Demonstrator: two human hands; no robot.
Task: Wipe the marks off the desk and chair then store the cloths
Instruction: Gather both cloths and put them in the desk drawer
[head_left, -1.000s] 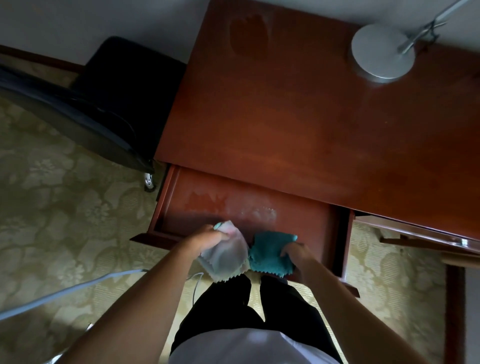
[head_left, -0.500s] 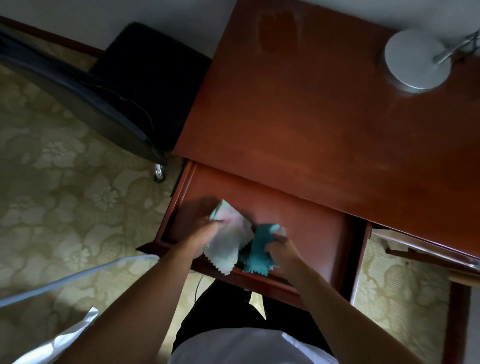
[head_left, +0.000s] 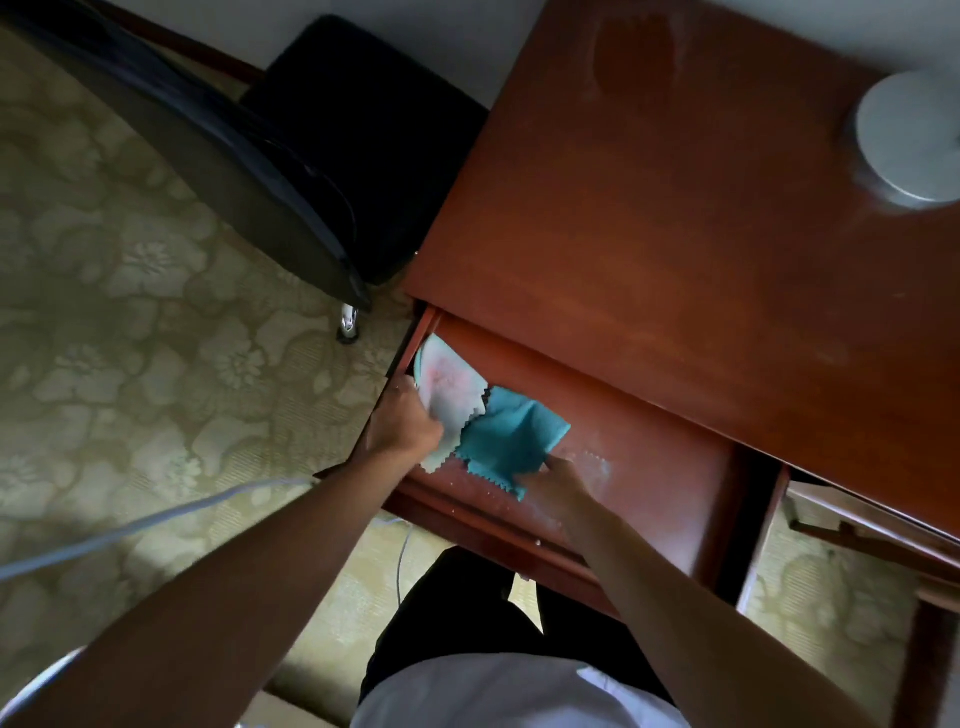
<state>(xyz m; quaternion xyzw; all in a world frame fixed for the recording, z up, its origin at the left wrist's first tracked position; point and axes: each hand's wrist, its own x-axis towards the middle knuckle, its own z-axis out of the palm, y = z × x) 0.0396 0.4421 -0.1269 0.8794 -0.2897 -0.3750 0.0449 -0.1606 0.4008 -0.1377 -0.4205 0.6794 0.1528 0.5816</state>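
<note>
The pale cloth (head_left: 449, 387) and the teal cloth (head_left: 511, 441) both lie inside the open drawer (head_left: 649, 467) under the counter (head_left: 675, 234), at its left end, overlapping a little. The left hand (head_left: 405, 423) grips the near edge of the pale one, fingers curled round it. The right hand (head_left: 558, 480) pinches the teal one's near corner.

Both cloths have gone from the drawer's (head_left: 670, 478) front edge deeper into it. The left hand (head_left: 402, 426) has carried the pale cloth (head_left: 449, 387) toward the drawer's left corner, ahead of its knuckles; the teal cloth (head_left: 511, 439), bunched before, now lies spread ahead of the right hand (head_left: 558, 486).
</note>
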